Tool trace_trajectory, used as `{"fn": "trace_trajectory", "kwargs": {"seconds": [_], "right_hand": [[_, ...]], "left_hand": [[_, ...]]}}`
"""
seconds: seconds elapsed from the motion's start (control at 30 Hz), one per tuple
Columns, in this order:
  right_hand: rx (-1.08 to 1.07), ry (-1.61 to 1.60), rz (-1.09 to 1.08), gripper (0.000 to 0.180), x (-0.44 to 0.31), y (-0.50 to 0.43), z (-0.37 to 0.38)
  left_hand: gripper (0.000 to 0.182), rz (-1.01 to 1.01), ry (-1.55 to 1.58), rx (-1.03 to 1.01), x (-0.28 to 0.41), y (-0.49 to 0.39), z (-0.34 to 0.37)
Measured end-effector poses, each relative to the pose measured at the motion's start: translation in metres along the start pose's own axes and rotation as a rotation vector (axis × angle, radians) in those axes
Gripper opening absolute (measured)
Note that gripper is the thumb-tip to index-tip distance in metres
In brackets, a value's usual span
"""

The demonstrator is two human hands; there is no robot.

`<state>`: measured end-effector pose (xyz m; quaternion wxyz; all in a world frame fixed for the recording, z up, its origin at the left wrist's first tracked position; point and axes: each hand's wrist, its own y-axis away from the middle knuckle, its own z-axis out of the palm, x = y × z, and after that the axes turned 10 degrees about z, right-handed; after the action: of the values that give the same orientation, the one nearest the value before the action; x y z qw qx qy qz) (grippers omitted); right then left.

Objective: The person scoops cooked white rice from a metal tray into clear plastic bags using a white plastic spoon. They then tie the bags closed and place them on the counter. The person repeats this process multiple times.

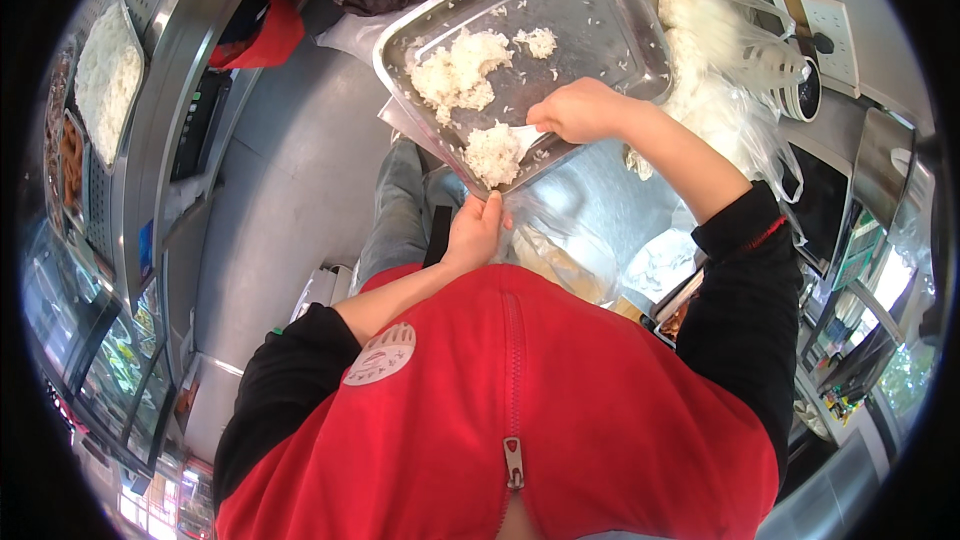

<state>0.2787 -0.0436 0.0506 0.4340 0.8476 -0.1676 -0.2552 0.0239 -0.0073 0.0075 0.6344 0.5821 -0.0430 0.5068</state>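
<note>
A rectangular stainless steel tray (592,30) with clumps of cooked white rice (457,71) and scattered grains lies tilted before me. My left hand (476,231) grips the tray's near corner, thumb at the rim. In my right hand (577,112) is a white rice paddle (527,136), held over the tray's near edge. Its blade touches a clump of rice (493,154) close to that corner; part of the blade is hidden by the rice. Another small clump (537,42) sits near the tray's middle.
Clear plastic bags with white contents (701,82) lie right of the tray, beside a wall socket panel (829,45). A metal counter (592,202) is below the tray. At left, a steel counter holds another tray of rice (109,82). A red bag (274,34) is at upper left.
</note>
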Motion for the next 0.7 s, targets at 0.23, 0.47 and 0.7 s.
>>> {"fn": "trace_trajectory", "kwargs": {"seconds": [0.23,0.47,0.7], "right_hand": [[-0.027,-0.307,0.039,0.025,0.014,0.007,0.01],[-0.023,-0.737,0.001,0.019,0.035,0.018,0.016],[0.143,-0.862,0.087,0.023,0.054,0.06,0.001]], "left_hand": [[0.027,-0.117,0.105,0.028,0.014,0.005,0.005],[0.031,-0.31,0.11,-0.243,0.039,0.018,0.005],[0.034,-0.327,0.351,-0.393,0.052,0.018,0.041]]}}
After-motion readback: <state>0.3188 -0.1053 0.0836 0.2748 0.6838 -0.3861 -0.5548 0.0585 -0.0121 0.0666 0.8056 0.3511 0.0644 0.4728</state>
